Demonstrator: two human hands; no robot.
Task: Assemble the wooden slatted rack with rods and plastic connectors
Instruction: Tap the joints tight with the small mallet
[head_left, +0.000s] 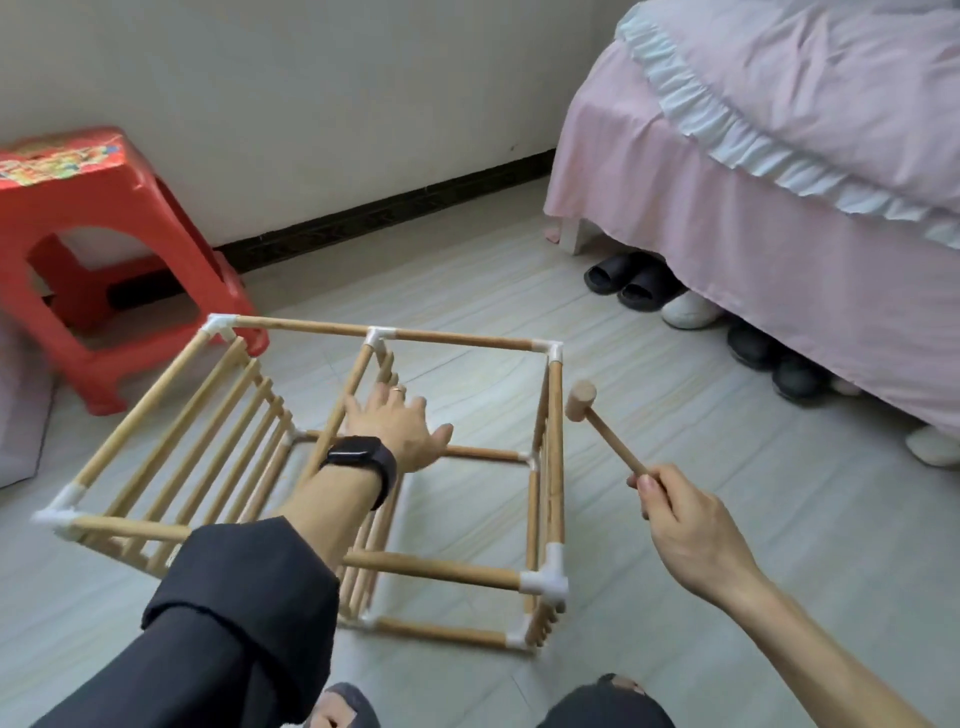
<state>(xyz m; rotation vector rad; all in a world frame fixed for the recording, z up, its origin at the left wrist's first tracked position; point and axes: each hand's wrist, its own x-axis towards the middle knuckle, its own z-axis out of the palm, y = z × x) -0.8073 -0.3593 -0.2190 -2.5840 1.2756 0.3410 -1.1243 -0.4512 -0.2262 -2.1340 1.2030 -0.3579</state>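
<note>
The wooden slatted rack (447, 338) stands on the floor as a box frame of rods joined by white plastic connectors (545, 579), with three slatted panels upright inside it. My left hand (400, 423) reaches into the frame with fingers spread, near the middle slatted panel (358, 382); whether it touches the slats I cannot tell. A black watch sits on that wrist. My right hand (685, 525) grips the handle of a small wooden mallet (582, 402), whose head hovers just right of the rack's far right upright rod.
A red plastic stool (104, 228) stands at the back left against the wall. A bed with pink covers (779, 197) fills the right side, with several shoes and slippers (644, 291) under its edge. My knees show at the bottom edge.
</note>
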